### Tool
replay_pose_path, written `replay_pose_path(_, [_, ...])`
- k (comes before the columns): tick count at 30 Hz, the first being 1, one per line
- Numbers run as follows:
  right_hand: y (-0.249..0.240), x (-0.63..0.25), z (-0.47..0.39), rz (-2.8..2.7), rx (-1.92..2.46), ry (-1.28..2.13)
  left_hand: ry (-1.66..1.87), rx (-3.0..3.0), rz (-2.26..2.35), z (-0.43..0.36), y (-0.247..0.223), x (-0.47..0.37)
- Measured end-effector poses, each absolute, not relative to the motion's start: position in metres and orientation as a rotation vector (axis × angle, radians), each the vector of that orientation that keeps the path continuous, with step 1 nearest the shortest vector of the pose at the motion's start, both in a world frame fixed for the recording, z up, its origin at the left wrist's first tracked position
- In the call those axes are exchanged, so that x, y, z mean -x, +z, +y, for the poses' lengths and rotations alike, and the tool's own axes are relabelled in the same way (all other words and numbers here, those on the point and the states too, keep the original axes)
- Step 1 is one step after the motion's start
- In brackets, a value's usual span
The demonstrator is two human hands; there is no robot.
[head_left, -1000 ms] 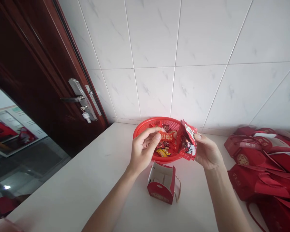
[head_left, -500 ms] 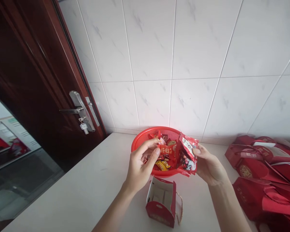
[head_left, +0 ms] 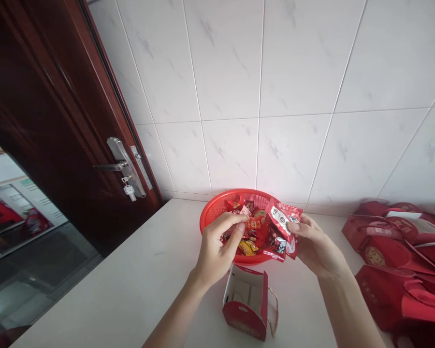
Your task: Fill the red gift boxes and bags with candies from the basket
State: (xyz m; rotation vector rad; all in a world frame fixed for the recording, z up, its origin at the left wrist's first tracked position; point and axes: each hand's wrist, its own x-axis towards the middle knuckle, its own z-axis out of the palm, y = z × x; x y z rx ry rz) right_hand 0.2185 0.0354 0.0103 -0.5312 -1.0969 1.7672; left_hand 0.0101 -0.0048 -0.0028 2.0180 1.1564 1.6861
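Note:
My right hand (head_left: 317, 241) grips several red candy packets (head_left: 280, 224) between thumb and fingers, above the right side of a red plastic basket (head_left: 212, 215). Thumb and forefinger of my left hand (head_left: 223, 244) pinch the left end of an orange-red candy packet (head_left: 254, 224) over the basket. Wrapped candies lie in the basket, among them a yellow one (head_left: 247, 247). In front of the basket stands an open red gift box (head_left: 244, 316) with a rope handle; its pale inside shows no candy.
Many red gift boxes (head_left: 387, 246) are heaped on the right of the white table (head_left: 130, 290). A tiled wall (head_left: 224, 72) rises behind the basket. At the left is a dark wooden door (head_left: 58, 96) with keys (head_left: 129, 192) hanging in its lock.
My left thumb and forefinger have closed at the end of the orange-red packet. The packets in my right hand have tilted slightly. The whole view has shifted a little.

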Motion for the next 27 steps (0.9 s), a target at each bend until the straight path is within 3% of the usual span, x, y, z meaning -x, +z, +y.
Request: replay_pose_path(27, [0.0,-0.199,0.035,-1.202,0.625,1.562,1.47,-1.887,1.247,0.0,0.0,-0.007])
